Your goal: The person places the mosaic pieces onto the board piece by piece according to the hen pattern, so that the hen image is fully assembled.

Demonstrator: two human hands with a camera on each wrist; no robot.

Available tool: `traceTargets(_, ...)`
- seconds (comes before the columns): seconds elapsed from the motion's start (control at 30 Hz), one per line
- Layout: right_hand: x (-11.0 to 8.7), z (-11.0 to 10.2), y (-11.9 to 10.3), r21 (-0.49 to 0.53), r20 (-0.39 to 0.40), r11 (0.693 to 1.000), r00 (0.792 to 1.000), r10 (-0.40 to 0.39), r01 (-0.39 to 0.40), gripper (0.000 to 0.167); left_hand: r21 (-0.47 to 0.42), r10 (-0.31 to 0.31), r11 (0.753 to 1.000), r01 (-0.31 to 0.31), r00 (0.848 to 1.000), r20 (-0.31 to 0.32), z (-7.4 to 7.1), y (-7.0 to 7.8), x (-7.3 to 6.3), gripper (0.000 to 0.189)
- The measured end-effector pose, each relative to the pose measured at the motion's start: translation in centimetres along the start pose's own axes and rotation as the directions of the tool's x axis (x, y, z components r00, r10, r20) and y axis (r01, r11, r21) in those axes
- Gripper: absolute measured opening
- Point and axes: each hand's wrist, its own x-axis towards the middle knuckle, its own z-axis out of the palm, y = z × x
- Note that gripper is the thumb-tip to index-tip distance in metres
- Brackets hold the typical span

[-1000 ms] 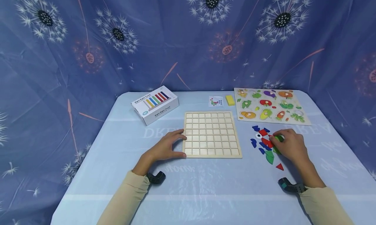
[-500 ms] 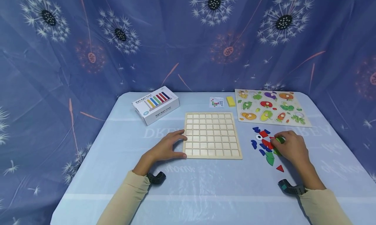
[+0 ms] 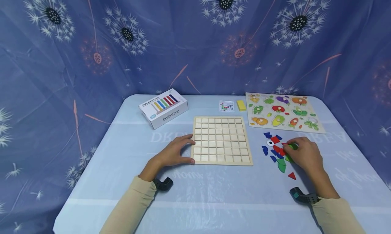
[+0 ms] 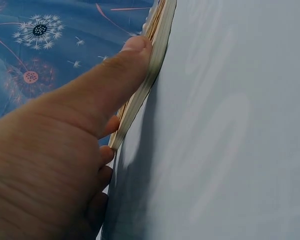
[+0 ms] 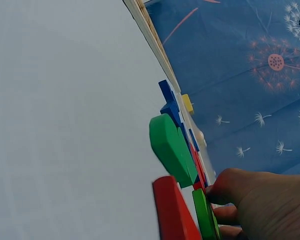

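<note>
My left hand point(image 3: 174, 151) lies at the left side of a square wooden grid board point(image 3: 222, 139). Its thumb touches the near-left corner and its fingertips the left edge; the thumb point(image 4: 137, 47) also shows against the edge in the left wrist view. My right hand point(image 3: 304, 152) has its thumb and fingers bent round a green piece point(image 3: 294, 146) among loose flat shapes, and partly covers it. Around it lie several blue pieces point(image 3: 265, 150), red pieces point(image 3: 275, 140), dark green pieces point(image 3: 281, 166) and a white eye disc point(image 3: 270, 143). A red triangle point(image 3: 292, 175) lies apart, nearer me.
Behind the grid board are a small pattern card point(image 3: 226, 106) and a yellow block point(image 3: 241, 105). A vegetable peg puzzle point(image 3: 284, 111) lies at the back right. A white picture box point(image 3: 163, 108) stands at the back left.
The head view has shifted slightly. My left hand stays at the board's edge; my right hand stays over the pieces, its fingers shifting only a little.
</note>
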Motion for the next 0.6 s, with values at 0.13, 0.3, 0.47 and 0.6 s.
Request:
traceTargets(0.13, -0.03, 0.02, 0.02, 0.005, 0.001, 1.000, 1.000, 0.003, -0.003, 0.037, 0.003, -0.003, 1.000, 0.003, 1.000, 0.003, -0.02, 0.05, 0.01, 0.074)
traceTargets(0.3, -0.01, 0.08, 0.09, 0.004, 0.001, 1.000, 1.000, 0.011, -0.011, 0.036, 0.001, -0.007, 1.000, 0.007, 1.000, 0.006, -0.03, 0.07, 0.03, 0.074)
traceTargets(0.47, -0.09, 0.05, 0.16, 0.005, -0.002, 1.000, 1.000, 0.017, -0.017, 0.036, 0.003, -0.005, 1.000, 0.005, 1.000, 0.010, -0.04, 0.11, 0.06, 0.073)
traceTargets(0.6, -0.16, 0.04, 0.12, 0.007, -0.008, 1.000, 1.000, 0.014, -0.014, 0.035, 0.006, -0.016, 1.000, 0.016, 1.000, 0.013, -0.06, 0.21, 0.05, 0.074)
